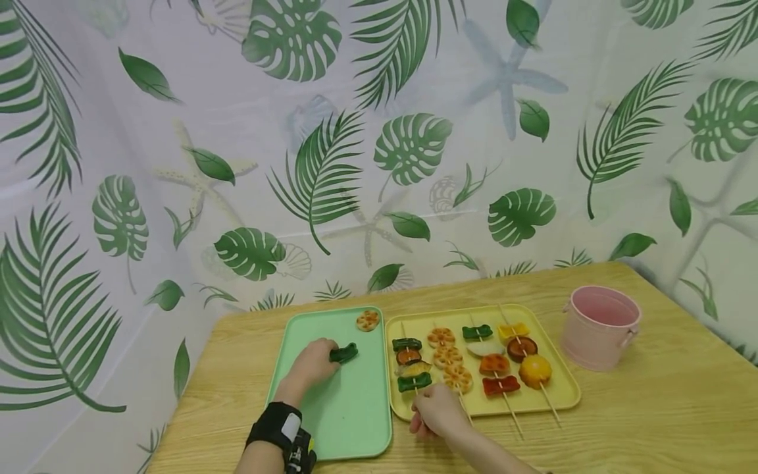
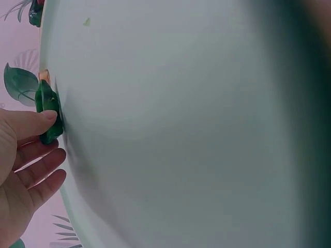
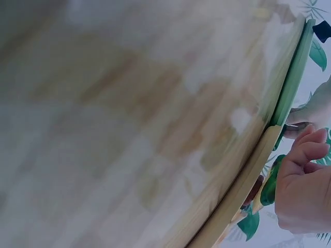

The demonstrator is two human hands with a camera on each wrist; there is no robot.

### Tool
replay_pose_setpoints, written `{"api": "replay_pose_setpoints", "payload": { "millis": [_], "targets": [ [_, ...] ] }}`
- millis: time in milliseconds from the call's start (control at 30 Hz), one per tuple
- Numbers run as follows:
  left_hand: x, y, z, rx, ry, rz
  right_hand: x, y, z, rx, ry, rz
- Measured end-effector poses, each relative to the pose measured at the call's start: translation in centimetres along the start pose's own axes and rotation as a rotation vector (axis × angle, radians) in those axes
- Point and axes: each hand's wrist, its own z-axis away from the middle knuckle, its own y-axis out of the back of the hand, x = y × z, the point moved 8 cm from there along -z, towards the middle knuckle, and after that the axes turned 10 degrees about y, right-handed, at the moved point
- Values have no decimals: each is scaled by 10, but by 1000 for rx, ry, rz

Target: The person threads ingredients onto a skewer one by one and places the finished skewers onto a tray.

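Note:
Over the green tray (image 1: 355, 415), my left hand (image 1: 316, 363) pinches a green pepper piece (image 1: 343, 353). The left wrist view shows the thumb on top of this pepper piece (image 2: 47, 111), other fingers spread below it. A round lotus root slice (image 1: 368, 320) lies in that tray's far right corner. My right hand (image 1: 439, 409) grips the lower stick of the leftmost food skewer (image 1: 408, 356) at the near edge of the yellow tray (image 1: 559, 395). Green, orange-brown and yellow pieces are threaded on this skewer; the hand hides its lower end.
Beside it in the yellow tray lie a lotus root skewer (image 1: 448, 357) and two mixed skewers, one with a red piece (image 1: 501, 386), one with a round yellow piece (image 1: 535, 370). A pink bucket (image 1: 598, 336) stands right of the tray. A leaf-printed cloth (image 1: 414, 197) hangs behind the table.

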Motion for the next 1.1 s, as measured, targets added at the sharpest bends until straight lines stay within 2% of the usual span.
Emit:
{"api": "replay_pose_setpoints", "payload": {
  "millis": [100,267,333,633,1100],
  "targets": [
    [0,-1,0,0,0,-7,-1,1,-1,-5,33,61],
    [1,-1,0,-1,-13,-11,-11,8,-2,29,131,293],
    [1,-2,-1,-1,-18,-10,-13,9,-2,41,151,348],
    [3,-3,-2,11,-10,13,-12,8,-4,24,218,432],
    [7,-4,-4,2,2,12,-8,7,-5,-37,212,451]
  ]
}}
